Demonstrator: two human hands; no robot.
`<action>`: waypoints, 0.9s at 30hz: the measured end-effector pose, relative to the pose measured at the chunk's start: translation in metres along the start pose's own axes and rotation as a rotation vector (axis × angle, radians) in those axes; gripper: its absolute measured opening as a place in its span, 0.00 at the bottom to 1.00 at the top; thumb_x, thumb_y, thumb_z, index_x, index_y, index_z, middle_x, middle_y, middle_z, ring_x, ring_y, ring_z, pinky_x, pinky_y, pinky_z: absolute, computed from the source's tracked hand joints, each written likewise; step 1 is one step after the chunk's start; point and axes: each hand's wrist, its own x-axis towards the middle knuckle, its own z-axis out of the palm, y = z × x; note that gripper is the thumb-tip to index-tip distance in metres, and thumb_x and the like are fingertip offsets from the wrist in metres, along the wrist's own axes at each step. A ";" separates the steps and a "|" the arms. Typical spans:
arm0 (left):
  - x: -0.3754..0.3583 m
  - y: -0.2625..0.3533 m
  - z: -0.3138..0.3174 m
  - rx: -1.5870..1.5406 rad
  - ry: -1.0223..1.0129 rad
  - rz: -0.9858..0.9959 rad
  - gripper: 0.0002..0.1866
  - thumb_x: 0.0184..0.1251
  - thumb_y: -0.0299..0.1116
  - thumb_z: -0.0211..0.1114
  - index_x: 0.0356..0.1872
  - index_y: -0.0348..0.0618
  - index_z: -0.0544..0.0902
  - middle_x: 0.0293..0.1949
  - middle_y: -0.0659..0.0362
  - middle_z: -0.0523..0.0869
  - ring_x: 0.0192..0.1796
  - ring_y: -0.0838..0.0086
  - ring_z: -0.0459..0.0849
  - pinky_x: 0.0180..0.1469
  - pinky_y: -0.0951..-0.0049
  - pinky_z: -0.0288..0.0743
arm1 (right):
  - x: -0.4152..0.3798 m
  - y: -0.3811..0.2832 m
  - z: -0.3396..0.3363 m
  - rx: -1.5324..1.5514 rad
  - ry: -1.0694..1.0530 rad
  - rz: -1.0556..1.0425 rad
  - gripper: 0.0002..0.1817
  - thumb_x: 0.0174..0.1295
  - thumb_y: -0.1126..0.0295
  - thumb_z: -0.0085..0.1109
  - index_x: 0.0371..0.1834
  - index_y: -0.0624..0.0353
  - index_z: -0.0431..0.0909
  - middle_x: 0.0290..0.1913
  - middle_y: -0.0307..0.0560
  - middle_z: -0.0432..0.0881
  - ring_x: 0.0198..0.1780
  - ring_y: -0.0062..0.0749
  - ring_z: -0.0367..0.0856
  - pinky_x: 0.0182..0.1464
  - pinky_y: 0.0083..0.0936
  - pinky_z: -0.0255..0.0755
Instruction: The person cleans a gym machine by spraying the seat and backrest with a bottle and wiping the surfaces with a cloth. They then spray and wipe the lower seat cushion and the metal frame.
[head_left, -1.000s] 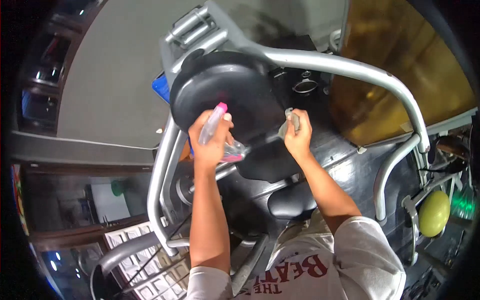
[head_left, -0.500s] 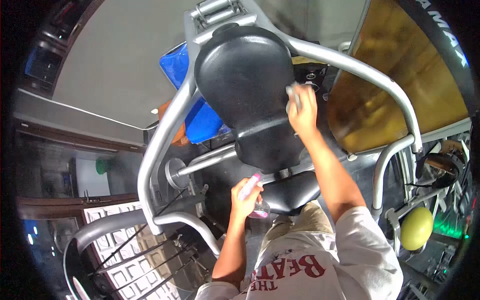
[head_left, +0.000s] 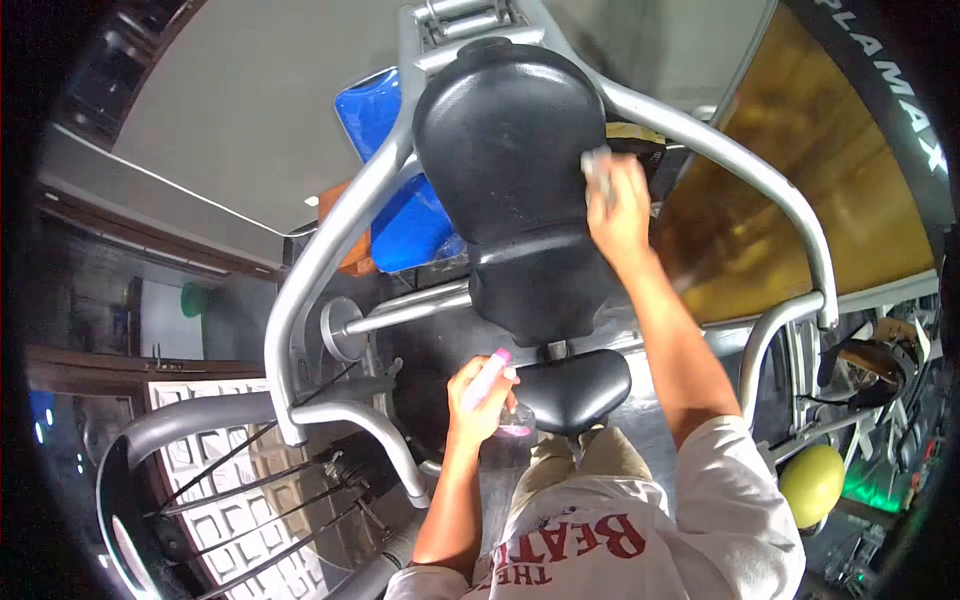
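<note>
A black padded backrest (head_left: pixel 510 140) rises in front of me on a silver-framed exercise machine, with a black seat (head_left: pixel 580 392) below it. My right hand (head_left: pixel 622 215) is closed around a crumpled greyish-white cloth (head_left: pixel 597 172) at the right edge of the backrest; motion blurs both a little. Lower down, left of the seat, my left hand (head_left: pixel 474 408) wraps round a clear spray bottle (head_left: pixel 517 420) with a pink and white spray head. Part of the bottle is hidden behind the fingers.
Silver tube arms (head_left: pixel 330 235) curve round both sides of the backrest. A blue padded bench (head_left: pixel 410 225) stands behind at the left. To the right are a brown panel (head_left: pixel 760 200) and a yellow-green ball (head_left: pixel 811 485).
The right hand with the cloth has moved slightly up along the backrest's right edge. My left hand still grips the spray bottle. The whole view has shifted a little.
</note>
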 end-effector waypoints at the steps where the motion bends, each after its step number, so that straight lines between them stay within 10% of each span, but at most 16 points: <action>1: -0.004 -0.003 -0.002 -0.026 0.002 -0.013 0.07 0.71 0.25 0.66 0.38 0.31 0.80 0.29 0.50 0.87 0.20 0.71 0.84 0.23 0.72 0.76 | 0.044 -0.023 0.000 0.028 0.092 -0.049 0.12 0.61 0.78 0.64 0.48 0.59 0.80 0.45 0.53 0.82 0.48 0.56 0.79 0.52 0.45 0.74; 6: -0.021 -0.001 -0.009 0.043 0.064 -0.020 0.07 0.71 0.27 0.66 0.39 0.31 0.80 0.29 0.51 0.87 0.21 0.72 0.84 0.23 0.71 0.76 | 0.142 -0.077 0.037 -0.197 0.102 -0.102 0.14 0.64 0.59 0.67 0.52 0.45 0.83 0.54 0.47 0.81 0.54 0.53 0.75 0.54 0.50 0.68; 17: -0.044 0.017 -0.037 0.110 0.105 -0.015 0.06 0.71 0.27 0.67 0.39 0.33 0.81 0.30 0.53 0.87 0.22 0.73 0.84 0.25 0.71 0.78 | -0.039 -0.041 0.051 -0.303 -0.400 -0.358 0.26 0.49 0.72 0.67 0.54 0.33 0.83 0.59 0.42 0.76 0.51 0.45 0.72 0.50 0.48 0.65; 23: -0.050 0.011 -0.025 -0.003 0.184 -0.012 0.06 0.69 0.27 0.70 0.35 0.36 0.83 0.26 0.59 0.86 0.23 0.77 0.84 0.26 0.74 0.77 | 0.151 -0.084 0.034 -0.188 0.150 -0.113 0.16 0.65 0.63 0.62 0.56 0.44 0.82 0.58 0.50 0.76 0.54 0.54 0.73 0.55 0.51 0.67; 27: -0.053 0.005 -0.018 -0.072 0.237 0.019 0.06 0.69 0.28 0.70 0.35 0.36 0.83 0.27 0.59 0.86 0.23 0.76 0.85 0.25 0.75 0.76 | 0.118 -0.086 0.064 -0.425 0.051 -0.146 0.13 0.63 0.61 0.66 0.51 0.43 0.85 0.59 0.48 0.78 0.54 0.54 0.73 0.54 0.52 0.66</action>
